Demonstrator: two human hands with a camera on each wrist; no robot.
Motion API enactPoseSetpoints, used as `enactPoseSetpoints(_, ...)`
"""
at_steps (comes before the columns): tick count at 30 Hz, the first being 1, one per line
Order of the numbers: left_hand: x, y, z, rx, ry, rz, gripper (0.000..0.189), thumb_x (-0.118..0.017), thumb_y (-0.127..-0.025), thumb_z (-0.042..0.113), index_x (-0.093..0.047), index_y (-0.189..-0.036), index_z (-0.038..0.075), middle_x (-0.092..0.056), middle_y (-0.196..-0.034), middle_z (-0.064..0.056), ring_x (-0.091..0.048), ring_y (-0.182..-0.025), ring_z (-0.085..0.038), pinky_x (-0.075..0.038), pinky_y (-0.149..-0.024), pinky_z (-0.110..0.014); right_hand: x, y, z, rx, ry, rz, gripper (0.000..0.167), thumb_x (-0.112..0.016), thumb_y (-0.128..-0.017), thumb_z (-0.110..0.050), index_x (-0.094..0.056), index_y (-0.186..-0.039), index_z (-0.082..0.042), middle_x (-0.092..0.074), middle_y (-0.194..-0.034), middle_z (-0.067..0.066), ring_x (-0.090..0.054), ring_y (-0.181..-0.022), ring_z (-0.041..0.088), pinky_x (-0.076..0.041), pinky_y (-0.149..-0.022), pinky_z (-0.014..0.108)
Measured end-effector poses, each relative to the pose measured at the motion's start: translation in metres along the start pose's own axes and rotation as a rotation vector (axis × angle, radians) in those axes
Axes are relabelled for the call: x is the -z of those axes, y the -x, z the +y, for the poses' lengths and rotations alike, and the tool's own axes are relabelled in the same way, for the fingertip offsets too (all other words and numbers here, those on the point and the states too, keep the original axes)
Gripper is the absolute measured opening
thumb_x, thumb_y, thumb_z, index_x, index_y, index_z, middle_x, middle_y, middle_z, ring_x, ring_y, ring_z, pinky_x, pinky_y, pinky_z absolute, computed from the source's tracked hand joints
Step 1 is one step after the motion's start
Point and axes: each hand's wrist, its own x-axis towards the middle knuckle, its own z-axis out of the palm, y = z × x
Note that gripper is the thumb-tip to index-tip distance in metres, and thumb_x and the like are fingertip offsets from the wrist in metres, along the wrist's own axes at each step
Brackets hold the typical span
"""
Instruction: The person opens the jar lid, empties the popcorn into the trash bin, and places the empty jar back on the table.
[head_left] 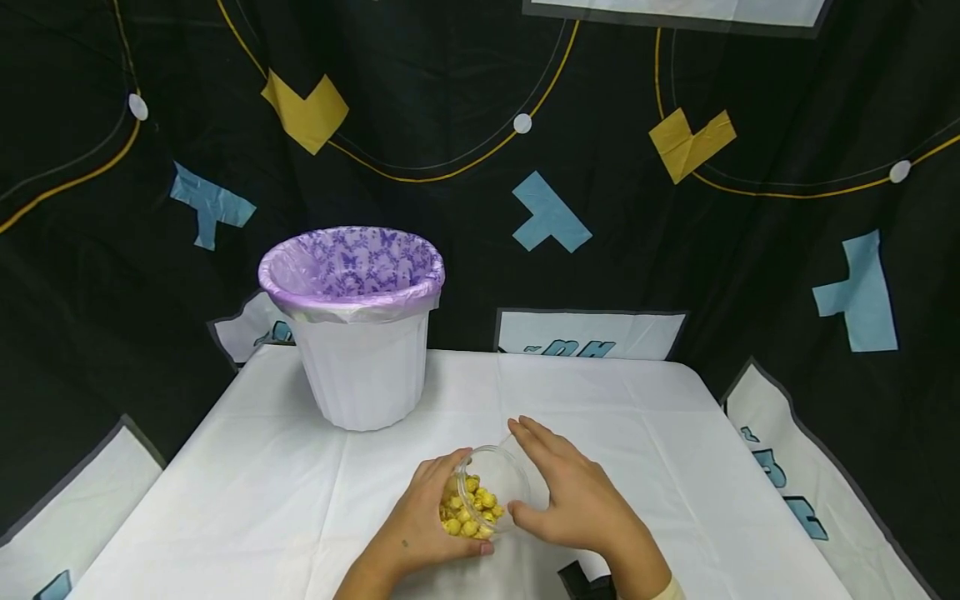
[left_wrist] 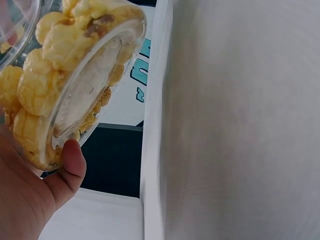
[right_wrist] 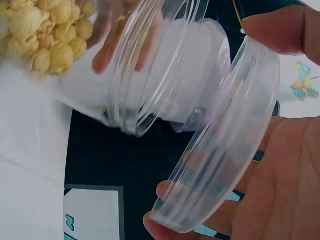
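A clear plastic jar (head_left: 474, 507), partly filled with yellow popcorn (right_wrist: 45, 30), tilts above the white table. My left hand (head_left: 427, 521) grips its side; in the left wrist view the thumb lies against the jar's bottom edge. The jar's mouth is uncovered and faces my right hand (head_left: 581, 496). Between thumb and fingers of that hand is a translucent round lid (right_wrist: 225, 140), held by its rim. A narrow gap separates lid and jar mouth in the right wrist view. The lid is barely visible in the head view.
A white ribbed bin (head_left: 363, 362) with a purple patterned liner (head_left: 352, 267) stands at the table's back left. Behind the white table (head_left: 645, 433) hangs a black cloth (head_left: 450, 208) with taped paper shapes. Something black (head_left: 585, 581) is beside my right wrist.
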Motion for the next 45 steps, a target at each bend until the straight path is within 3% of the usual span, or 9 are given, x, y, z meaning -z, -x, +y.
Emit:
enactPoseSetpoints(7,0.000,0.001,0.000,0.024,-0.006,-0.008,0.115,-0.084,-0.047,0.076,-0.035,-0.146,0.047,-0.045,-0.141,0.017,-0.041,-0.129,-0.008,-0.043,-0.106,-0.049,0.006,0.001,0.013,-0.061,0.046,0.013,0.084,-0.070,-0.078,-0.035,-0.037,-0.155,-0.027,-0.036,-0.159,-0.003,-0.046,-0.137,0.027,-0.049,-0.089,0.065)
enactPoseSetpoints(14,0.001,0.001,0.000,0.024,-0.007,-0.008,0.115,-0.084,-0.046,0.078,-0.034,-0.146,0.048,-0.045,-0.141,0.018,-0.041,-0.128,-0.006,-0.042,-0.108,-0.049,0.012,0.002,0.034,-0.168,0.127,0.032,0.084,-0.071,-0.077,-0.034,-0.039,-0.154,-0.022,-0.038,-0.158,0.005,-0.046,-0.137,0.032,-0.050,-0.084,0.066)
enactPoseSetpoints(20,0.002,0.002,0.002,0.021,0.015,-0.006,0.117,-0.086,-0.046,0.075,-0.038,-0.148,0.042,-0.044,-0.138,0.019,-0.041,-0.127,-0.004,-0.043,-0.107,-0.049,0.016,0.003,0.050,-0.195,0.159,0.046,0.085,-0.072,-0.077,-0.034,-0.040,-0.154,-0.015,-0.038,-0.157,0.012,-0.045,-0.136,0.036,-0.052,-0.082,0.062)
enactPoseSetpoints(32,0.003,0.002,0.002,0.041,0.033,-0.015,0.114,-0.086,-0.047,0.073,-0.034,-0.146,0.050,-0.045,-0.138,0.017,-0.042,-0.127,-0.006,-0.042,-0.107,-0.050,0.018,0.006,0.083,-0.314,0.168,-0.056,0.085,-0.072,-0.080,-0.036,-0.038,-0.155,-0.014,-0.036,-0.157,0.018,-0.041,-0.137,0.042,-0.045,-0.088,0.070)
enactPoseSetpoints(45,0.002,0.002,0.002,0.048,0.041,-0.020,0.115,-0.087,-0.047,0.073,-0.035,-0.146,0.047,-0.045,-0.137,0.015,-0.043,-0.126,-0.008,-0.042,-0.107,-0.050,0.005,0.011,0.131,-0.440,0.129,-0.166,0.087,-0.074,-0.082,-0.043,-0.039,-0.152,-0.004,-0.038,-0.151,0.029,-0.043,-0.129,0.056,-0.042,-0.094,0.071)
